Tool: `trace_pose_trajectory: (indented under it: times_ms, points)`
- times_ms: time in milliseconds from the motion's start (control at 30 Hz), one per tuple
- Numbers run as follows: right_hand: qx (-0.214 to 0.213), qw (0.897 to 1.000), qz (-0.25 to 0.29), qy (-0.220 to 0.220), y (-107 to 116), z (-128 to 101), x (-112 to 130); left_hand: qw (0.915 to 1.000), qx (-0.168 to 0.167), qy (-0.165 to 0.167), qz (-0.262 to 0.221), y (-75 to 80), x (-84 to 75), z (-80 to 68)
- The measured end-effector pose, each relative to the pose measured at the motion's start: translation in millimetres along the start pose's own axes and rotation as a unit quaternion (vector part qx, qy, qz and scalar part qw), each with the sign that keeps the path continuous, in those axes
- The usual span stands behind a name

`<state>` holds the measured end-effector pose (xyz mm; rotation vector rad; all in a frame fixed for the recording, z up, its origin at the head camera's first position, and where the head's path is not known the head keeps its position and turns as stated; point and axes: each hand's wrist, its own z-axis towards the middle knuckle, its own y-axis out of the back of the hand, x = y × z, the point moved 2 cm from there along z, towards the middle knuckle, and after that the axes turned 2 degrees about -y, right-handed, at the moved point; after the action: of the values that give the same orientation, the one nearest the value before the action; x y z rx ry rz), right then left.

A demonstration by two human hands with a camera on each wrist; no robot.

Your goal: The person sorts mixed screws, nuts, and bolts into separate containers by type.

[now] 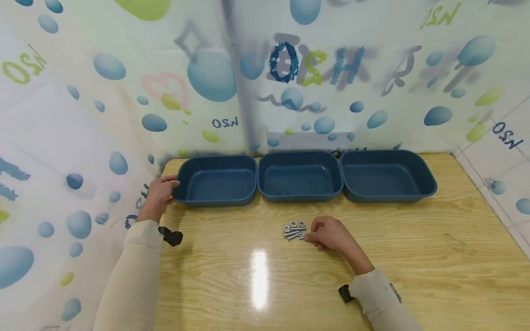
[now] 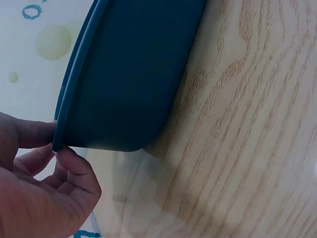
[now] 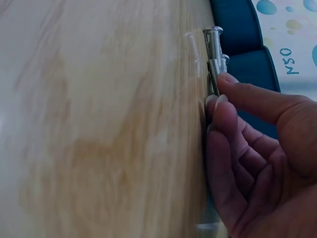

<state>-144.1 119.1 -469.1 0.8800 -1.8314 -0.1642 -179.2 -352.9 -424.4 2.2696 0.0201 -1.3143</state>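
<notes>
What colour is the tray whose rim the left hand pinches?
The tray is dark blue all over; the head view shows it best.

Left bin (image 1: pixel 217 181), middle bin (image 1: pixel 301 178), right bin (image 1: pixel 386 178) in row on table (image 1: pixel 219 266); nuts (image 1: pixel 291 225), bolts (image 1: pixel 293 235) before middle bin.

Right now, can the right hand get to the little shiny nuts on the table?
Probably yes. The right hand is close beside the nuts, which look uncovered, with only loose bolts lying around them. The hand seems to be pinching a bolt, though, so it may need to let go first.
</notes>
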Motion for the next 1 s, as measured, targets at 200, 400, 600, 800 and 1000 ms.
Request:
trace_pose_trajectory:
  times_ms: [200, 400, 600, 800, 1000]
  points:
    - [0.015, 0.998, -0.044, 0.04, -0.2, -1.9, 1.5, 1.0, 0.001, 0.006, -0.005, 0.5, -1.2, -1.1]
    - [0.037, 0.998, -0.017, 0.054, 0.9, -2.6, 2.3, 0.9998, 0.012, -0.004, -0.014, 1.7, 2.9, -1.6]
    - [0.091, 0.991, 0.086, 0.036, -3.6, -0.2, 7.4, 0.9996, 0.023, -0.003, -0.017, 10.6, 13.8, -4.2]
    - [0.094, 0.985, 0.144, 0.021, -1.5, 3.9, 18.4, 0.9983, 0.049, -0.01, -0.031, 8.8, 10.0, -2.8]
    - [0.108, 0.973, 0.201, 0.036, 2.2, 10.2, 37.7, 0.991, 0.091, 0.009, -0.097, 7.5, 4.7, -0.2]
